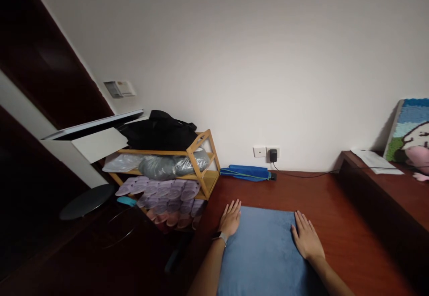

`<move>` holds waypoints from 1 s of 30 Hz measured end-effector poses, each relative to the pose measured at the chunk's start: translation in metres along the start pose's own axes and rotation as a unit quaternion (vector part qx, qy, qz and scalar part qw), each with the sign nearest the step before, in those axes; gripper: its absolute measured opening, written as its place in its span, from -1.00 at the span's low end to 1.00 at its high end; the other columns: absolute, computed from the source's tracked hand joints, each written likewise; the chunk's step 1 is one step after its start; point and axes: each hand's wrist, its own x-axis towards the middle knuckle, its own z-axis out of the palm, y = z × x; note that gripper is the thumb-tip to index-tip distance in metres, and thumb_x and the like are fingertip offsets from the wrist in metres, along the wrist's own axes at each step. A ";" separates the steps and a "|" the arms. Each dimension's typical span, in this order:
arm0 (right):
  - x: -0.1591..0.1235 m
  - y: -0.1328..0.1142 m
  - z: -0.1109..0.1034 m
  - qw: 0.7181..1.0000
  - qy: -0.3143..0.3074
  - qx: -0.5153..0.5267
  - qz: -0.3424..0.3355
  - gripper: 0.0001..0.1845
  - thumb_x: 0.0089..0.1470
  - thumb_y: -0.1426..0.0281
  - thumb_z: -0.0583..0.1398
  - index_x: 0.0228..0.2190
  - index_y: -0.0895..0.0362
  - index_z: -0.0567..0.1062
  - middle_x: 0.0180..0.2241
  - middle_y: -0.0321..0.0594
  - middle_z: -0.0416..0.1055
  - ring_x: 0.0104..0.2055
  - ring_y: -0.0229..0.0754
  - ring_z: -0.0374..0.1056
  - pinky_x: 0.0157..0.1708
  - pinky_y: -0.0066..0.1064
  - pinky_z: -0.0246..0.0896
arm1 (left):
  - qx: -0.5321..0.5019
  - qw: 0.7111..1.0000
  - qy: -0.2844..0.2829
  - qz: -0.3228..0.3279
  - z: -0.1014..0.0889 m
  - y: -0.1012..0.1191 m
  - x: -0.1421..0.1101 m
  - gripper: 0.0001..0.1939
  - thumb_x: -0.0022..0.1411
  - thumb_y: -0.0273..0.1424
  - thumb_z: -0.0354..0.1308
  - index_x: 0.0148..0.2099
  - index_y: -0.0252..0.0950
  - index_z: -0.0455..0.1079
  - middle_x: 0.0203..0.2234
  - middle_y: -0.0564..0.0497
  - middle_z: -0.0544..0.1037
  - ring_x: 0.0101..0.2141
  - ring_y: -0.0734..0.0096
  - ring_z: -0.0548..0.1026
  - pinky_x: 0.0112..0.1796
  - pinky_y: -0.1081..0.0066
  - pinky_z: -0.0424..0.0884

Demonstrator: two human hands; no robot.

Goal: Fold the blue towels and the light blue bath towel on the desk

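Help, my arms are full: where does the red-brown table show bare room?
The table is bare between the blue cloth and blue bundle, and from the right hand to the raised ledge. Crowded: the wooden rack, with black bag and purple slippers.

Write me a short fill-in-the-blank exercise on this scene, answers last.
The left hand and right hand flank a cloth coloured ____. A watch sits on the ____ wrist. The black bag rests on the rack's ____ shelf. Of two wall plates, the charger is plugged into the ____ one.
Missing words: blue; left; top; right.
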 end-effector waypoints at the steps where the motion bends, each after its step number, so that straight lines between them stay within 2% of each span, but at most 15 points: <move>1: 0.000 0.000 -0.001 1.000 0.000 -0.001 0.001 -0.19 0.31 0.10 -0.25 0.40 0.33 0.00 0.46 -0.13 -0.11 0.50 -0.08 -0.22 0.45 -0.17 -0.33 | -0.002 1.000 0.002 -0.008 -0.002 -0.002 0.001 -0.43 0.48 -0.33 -0.23 0.47 -0.17 0.07 0.41 0.02 0.17 0.40 0.24 0.08 0.35 0.05 0.06; 4: 0.000 -0.001 -0.001 1.000 0.001 -0.002 0.001 -0.19 0.32 0.10 -0.26 0.40 0.31 0.00 0.46 -0.14 -0.12 0.49 -0.09 -0.21 0.45 -0.17 -0.33 | -0.004 0.999 0.022 -0.034 -0.008 -0.002 0.001 -0.43 0.45 -0.42 -0.22 0.44 -0.31 0.13 0.38 -0.12 0.23 0.38 0.18 0.15 0.33 0.04 0.13; 6: 0.000 -0.001 0.000 1.000 0.001 0.001 0.002 -0.20 0.32 0.11 -0.25 0.40 0.31 0.00 0.46 -0.14 -0.12 0.49 -0.09 -0.21 0.45 -0.17 -0.34 | -0.004 0.998 0.046 -0.041 -0.011 0.007 0.001 -0.43 0.45 -0.44 -0.24 0.44 -0.33 0.14 0.40 -0.14 0.21 0.39 0.21 0.11 0.33 0.07 0.12; 8: 0.000 -0.001 0.000 1.000 -0.001 0.006 0.002 -0.20 0.32 0.11 -0.24 0.40 0.31 0.00 0.46 -0.14 -0.13 0.50 -0.09 -0.22 0.45 -0.16 -0.36 | -0.013 0.997 0.079 -0.017 -0.010 0.024 0.001 -0.45 0.47 -0.43 -0.23 0.43 -0.26 0.16 0.40 -0.09 0.22 0.40 0.26 0.09 0.34 0.12 0.12; 10: 0.000 -0.001 -0.002 1.000 -0.002 0.011 0.002 -0.20 0.32 0.12 -0.24 0.40 0.32 0.00 0.46 -0.14 -0.14 0.50 -0.09 -0.23 0.46 -0.16 -0.37 | -0.021 0.995 0.089 0.035 -0.005 0.044 0.003 -0.47 0.50 -0.37 -0.21 0.43 -0.18 0.16 0.39 -0.03 0.24 0.39 0.29 0.10 0.34 0.13 0.13; 13: 0.000 -0.003 -0.005 1.000 -0.008 0.012 0.002 -0.21 0.32 0.13 -0.23 0.41 0.32 -0.01 0.46 -0.14 -0.13 0.50 -0.09 -0.25 0.46 -0.17 -0.38 | -0.016 0.995 0.051 0.082 0.004 0.061 0.009 -0.48 0.52 -0.30 -0.21 0.45 -0.17 0.12 0.39 -0.03 0.25 0.39 0.27 0.12 0.34 0.09 0.13; 15: 0.000 -0.003 -0.006 1.000 -0.011 0.011 0.003 -0.21 0.32 0.13 -0.23 0.40 0.32 -0.01 0.46 -0.14 -0.13 0.50 -0.09 -0.26 0.46 -0.18 -0.38 | -0.009 0.996 0.024 0.082 0.006 0.057 0.012 -0.47 0.53 -0.25 -0.22 0.46 -0.18 0.10 0.39 -0.04 0.24 0.39 0.26 0.13 0.34 0.09 0.12; 18: -0.001 -0.003 -0.008 1.000 -0.011 0.012 0.006 -0.21 0.32 0.12 -0.23 0.40 0.32 0.00 0.47 -0.14 -0.14 0.50 -0.09 -0.26 0.46 -0.18 -0.39 | -0.002 0.998 0.003 0.070 0.005 0.035 0.013 -0.44 0.54 -0.19 -0.23 0.48 -0.18 0.05 0.41 -0.03 0.19 0.40 0.26 0.10 0.35 0.10 0.07; 22: -0.001 -0.003 -0.008 1.000 -0.005 0.023 0.004 -0.21 0.32 0.12 -0.23 0.40 0.32 0.01 0.46 -0.12 -0.13 0.50 -0.09 -0.25 0.46 -0.16 -0.38 | 0.011 0.999 -0.008 0.042 0.001 0.011 0.011 -0.42 0.54 -0.21 -0.31 0.50 -0.21 -0.04 0.43 -0.06 0.11 0.41 0.23 0.04 0.35 0.07 0.06; 30: -0.001 -0.004 -0.009 1.000 -0.015 0.005 0.010 -0.20 0.32 0.12 -0.25 0.41 0.31 -0.03 0.47 -0.15 -0.16 0.50 -0.11 -0.26 0.45 -0.19 -0.37 | 0.028 0.999 -0.003 0.024 0.003 0.016 0.009 -0.42 0.53 -0.22 -0.29 0.52 -0.17 -0.09 0.44 -0.01 0.09 0.42 0.24 0.03 0.37 0.08 0.01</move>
